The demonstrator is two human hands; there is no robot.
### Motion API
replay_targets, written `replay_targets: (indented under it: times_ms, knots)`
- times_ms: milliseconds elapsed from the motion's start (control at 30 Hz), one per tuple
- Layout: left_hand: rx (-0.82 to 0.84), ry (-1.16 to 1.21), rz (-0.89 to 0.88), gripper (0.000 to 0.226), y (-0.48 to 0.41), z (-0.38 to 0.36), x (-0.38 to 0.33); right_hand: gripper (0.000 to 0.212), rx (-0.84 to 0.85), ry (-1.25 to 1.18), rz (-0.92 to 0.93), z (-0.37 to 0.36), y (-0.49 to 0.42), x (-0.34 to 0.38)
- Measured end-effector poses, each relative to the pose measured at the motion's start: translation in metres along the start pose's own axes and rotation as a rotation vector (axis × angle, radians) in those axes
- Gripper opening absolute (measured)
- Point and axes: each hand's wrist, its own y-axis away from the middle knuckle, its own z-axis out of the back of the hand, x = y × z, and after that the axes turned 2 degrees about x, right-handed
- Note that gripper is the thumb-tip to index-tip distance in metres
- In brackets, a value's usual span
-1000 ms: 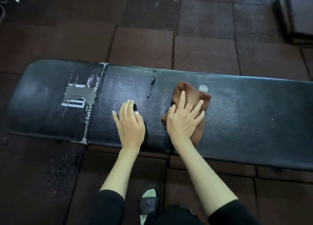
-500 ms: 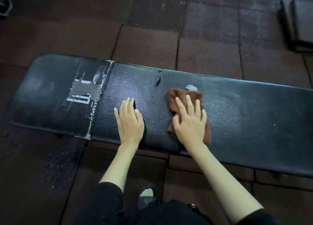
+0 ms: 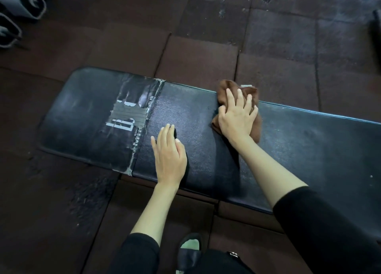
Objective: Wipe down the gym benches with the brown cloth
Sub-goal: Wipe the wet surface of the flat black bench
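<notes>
A long black padded gym bench [image 3: 309, 145] runs across the view, with a worn, taped patch [image 3: 127, 116] left of its seam. My right hand [image 3: 237, 116] presses flat on the brown cloth [image 3: 255, 127] at the bench's far edge, fingers spread over it. The cloth's top bunches over that edge and shows a small white tag. My left hand [image 3: 169, 156] lies flat on the pad near the front edge, just right of the seam, holding nothing.
Dark red rubber floor tiles [image 3: 198, 57] surround the bench. Grey dumbbell heads [image 3: 18, 3] sit at the top left corner. A dark object [image 3: 376, 30] is at the right edge. My shoe [image 3: 189, 251] is on the floor below the bench.
My right hand has slid the brown cloth away from me, from mid-pad up to the far edge of the bench. My left hand stays flat in the same spot.
</notes>
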Motion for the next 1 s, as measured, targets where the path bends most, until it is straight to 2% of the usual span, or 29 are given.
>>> replay_targets:
  times_ms: [167, 333, 567, 667, 733, 867, 1000]
  knots:
    - [-0.046, 0.096, 0.01, 0.052, -0.001, 0.0, 0.0, 0.058, 0.043, 0.024, 0.279, -0.007, -0.008, 0.033]
    - [-0.107, 0.204, 0.012, 0.05, 0.0, 0.001, 0.0, 0.058, 0.03, 0.018, 0.508, -0.015, 0.022, 0.043]
    - [-0.157, 0.325, -0.027, 0.049, 0.005, 0.006, 0.001, 0.057, 0.058, 0.019, 0.679, -0.017, 0.087, 0.018]
    - [-0.154, 0.324, -0.007, 0.049, 0.005, 0.006, 0.001, 0.057, 0.031, 0.044, 0.626, -0.013, 0.105, -0.014]
    - [-0.134, 0.306, 0.004, 0.051, 0.005, 0.006, 0.001, 0.057, -0.016, 0.053, 0.523, -0.008, 0.111, -0.038]
    - [-0.101, 0.286, 0.03, 0.05, 0.004, 0.004, 0.002, 0.057, -0.106, 0.026, 0.152, 0.003, 0.116, -0.082]
    - [-0.08, 0.28, 0.054, 0.047, 0.004, 0.004, 0.004, 0.056, -0.165, -0.02, -0.133, -0.004, 0.11, -0.069]
